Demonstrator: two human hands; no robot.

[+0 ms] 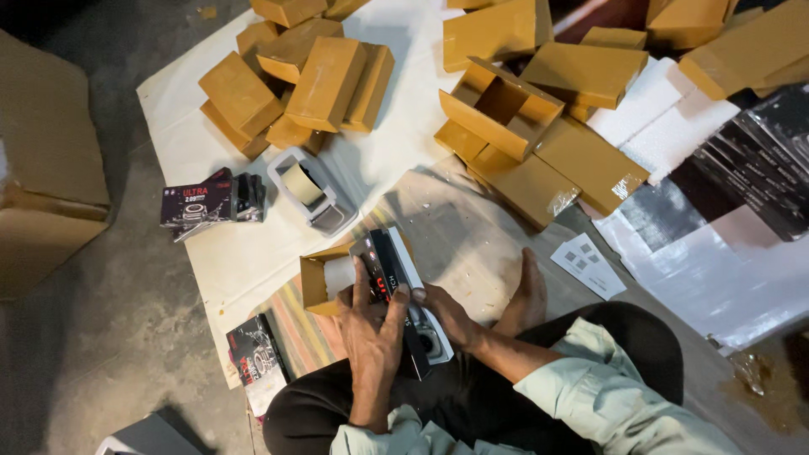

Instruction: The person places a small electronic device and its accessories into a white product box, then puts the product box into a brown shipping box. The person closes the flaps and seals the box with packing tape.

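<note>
At the far left a large plain cardboard carton (46, 181) stands on the grey floor, and beside it, on the edge of a white sheet (236, 261), lies a small dark printed product box (202, 202). Just right of that sits a grey tape dispenser (308, 192) with a roll of pale tape, and above it a loose heap of small closed brown cartons (299, 76). Lower down, near the person's knee, another dark printed box (255, 354) lies half off the sheet. In the middle, the left hand (371, 333) lies over a long black product box with a white side (396, 278), fingers spread along its top and thumb pressed to its edge; the box's far end sits in the mouth of an open brown carton (324, 278), which rests on a striped mat. The right hand (447, 316) grips the near end of the same box from the other side, fingers curled under and partly hidden. Just right of it rests a bare foot (527, 295). Further right lie an open brown carton (497, 105) among flat ones, a small white printed leaflet (590, 265), white foam sheets (666, 118) and a row of dark packs (758, 164).
</note>
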